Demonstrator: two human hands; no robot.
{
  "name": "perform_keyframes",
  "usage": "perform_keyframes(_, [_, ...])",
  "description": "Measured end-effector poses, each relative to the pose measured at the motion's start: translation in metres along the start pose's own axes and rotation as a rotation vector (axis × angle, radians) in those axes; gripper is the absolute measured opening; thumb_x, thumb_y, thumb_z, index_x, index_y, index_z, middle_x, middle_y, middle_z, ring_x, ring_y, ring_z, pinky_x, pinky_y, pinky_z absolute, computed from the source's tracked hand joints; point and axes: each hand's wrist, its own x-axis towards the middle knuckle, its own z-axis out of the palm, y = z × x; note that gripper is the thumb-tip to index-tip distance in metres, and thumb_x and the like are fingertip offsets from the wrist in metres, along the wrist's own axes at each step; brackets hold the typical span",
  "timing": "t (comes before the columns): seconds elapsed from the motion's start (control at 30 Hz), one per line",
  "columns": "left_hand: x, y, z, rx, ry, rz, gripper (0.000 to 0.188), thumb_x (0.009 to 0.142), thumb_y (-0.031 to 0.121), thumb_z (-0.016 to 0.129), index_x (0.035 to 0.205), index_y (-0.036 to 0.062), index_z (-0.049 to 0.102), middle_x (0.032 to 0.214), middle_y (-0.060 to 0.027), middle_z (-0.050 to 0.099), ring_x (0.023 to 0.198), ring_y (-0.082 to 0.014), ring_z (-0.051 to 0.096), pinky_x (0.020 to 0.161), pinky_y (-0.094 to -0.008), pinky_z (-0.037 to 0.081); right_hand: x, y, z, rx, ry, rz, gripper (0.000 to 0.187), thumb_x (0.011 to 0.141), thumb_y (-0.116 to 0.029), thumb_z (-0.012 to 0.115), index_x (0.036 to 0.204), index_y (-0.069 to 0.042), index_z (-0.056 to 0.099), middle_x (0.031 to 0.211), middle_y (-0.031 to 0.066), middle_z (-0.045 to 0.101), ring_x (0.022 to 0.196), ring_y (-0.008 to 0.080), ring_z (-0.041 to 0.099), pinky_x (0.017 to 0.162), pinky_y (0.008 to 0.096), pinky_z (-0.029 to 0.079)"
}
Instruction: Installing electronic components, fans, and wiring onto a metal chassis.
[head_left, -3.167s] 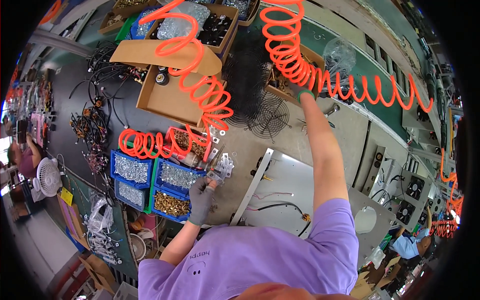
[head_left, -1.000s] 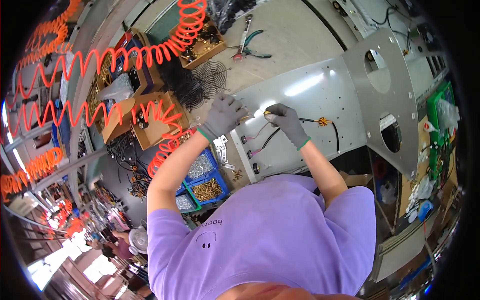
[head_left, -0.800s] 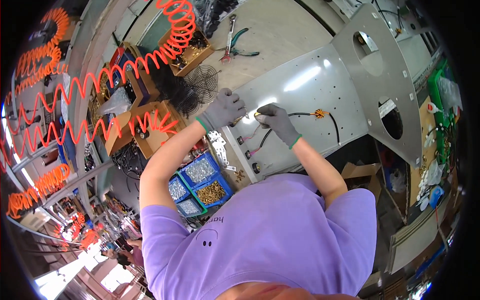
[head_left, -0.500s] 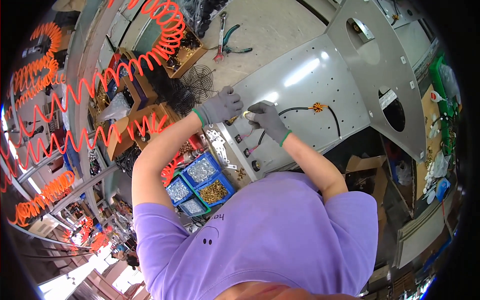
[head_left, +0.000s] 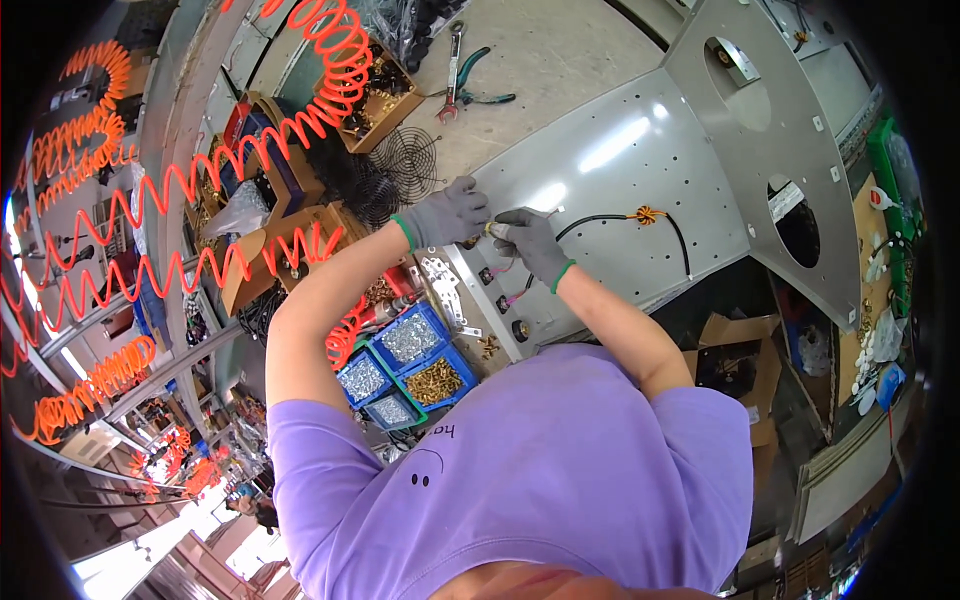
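My left hand [head_left: 450, 214], in a grey glove with a green cuff, is closed at the edge of the grey sheet-metal panel [head_left: 625, 190]. Its fingers curl over a small part at that edge, mostly hidden beneath them. Close beside it, my gloved right hand [head_left: 533, 243] pinches a small pale, round-ended piece [head_left: 497, 230] between thumb and fingers. Along the panel's narrow front flange sit several round black fittings [head_left: 520, 329], two with pink-sleeved wires. A black cable [head_left: 590, 219] runs from near my right hand to a yellow-and-black wound ring [head_left: 646, 215].
Blue bins [head_left: 433, 382] of brass and silvery hardware stand near my left forearm, by white metal brackets [head_left: 440, 285]. Farther off lie a round wire guard [head_left: 408, 160], a wrench [head_left: 452, 85] and green-handled pliers [head_left: 480, 97]. Orange coiled hoses [head_left: 230, 150] hang at left. A cardboard box [head_left: 740, 365] stands right.
The whole view has shifted slightly, moving the bench things a little to the right. Both hands stay at the panel edge; the pale piece in my right hand shows at a slightly different angle.
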Motion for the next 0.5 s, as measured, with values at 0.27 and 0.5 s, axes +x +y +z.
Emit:
perform_keyframes(0.27, [-0.006,0.002,-0.004,0.068,0.000,-0.014,0.016,0.068,0.024,0.054,0.080,0.0199,0.063,0.089,0.0059,0.055,0.098,-0.0132,0.049,0.097,-0.0445,0.031,0.000,-0.001,0.010,-0.091,-0.034,-0.029,0.020,0.084,-0.009,0.062,0.100,0.003,0.062,0.078,0.0055,0.062,0.057,0.0094,0.056,0.052,0.0223,0.048])
perform_keyframes(0.5, [-0.011,0.002,0.000,0.056,0.043,-0.029,0.016,0.068,0.024,0.054,0.080,0.0198,0.063,0.091,0.0045,0.055,0.101,-0.0134,0.049,0.099,-0.0468,0.030,0.006,-0.013,0.006,-0.688,-0.080,-0.275,0.020,0.082,-0.008,0.061,0.098,0.004,0.064,0.071,0.0057,0.061,0.059,0.0098,0.056,0.052,0.0240,0.047])
